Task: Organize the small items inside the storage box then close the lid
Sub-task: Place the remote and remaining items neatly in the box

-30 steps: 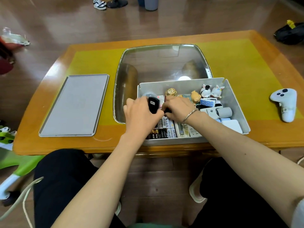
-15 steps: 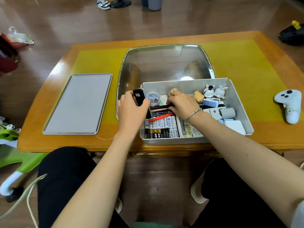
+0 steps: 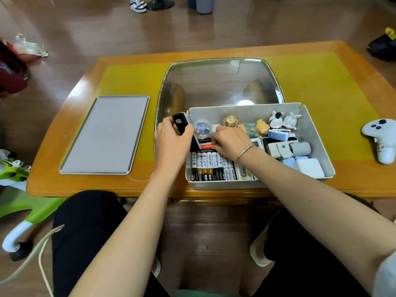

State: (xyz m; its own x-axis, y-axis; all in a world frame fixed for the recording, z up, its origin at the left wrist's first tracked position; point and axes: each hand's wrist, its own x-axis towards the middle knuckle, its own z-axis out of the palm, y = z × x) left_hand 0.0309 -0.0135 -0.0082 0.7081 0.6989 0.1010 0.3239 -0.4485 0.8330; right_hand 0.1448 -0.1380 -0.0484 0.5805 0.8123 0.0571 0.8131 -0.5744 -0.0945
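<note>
I log the grey storage box [image 3: 317, 133] at the table's [image 3: 353, 67] near edge, lid [image 3: 105, 133] lying apart to its left. Inside: a row of batteries [image 3: 211, 166] (several read "Heybright"), a clear ball [image 3: 202, 128], figurines [image 3: 282, 121], grey pouch [image 3: 289, 148]. Left hand [image 3: 171, 142] grips a black device [image 3: 182, 127] bearing a white label, unreadable, over the box's left wall. Right hand [image 3: 231, 140] pinches a red pen [image 3: 206, 146] inside.
</note>
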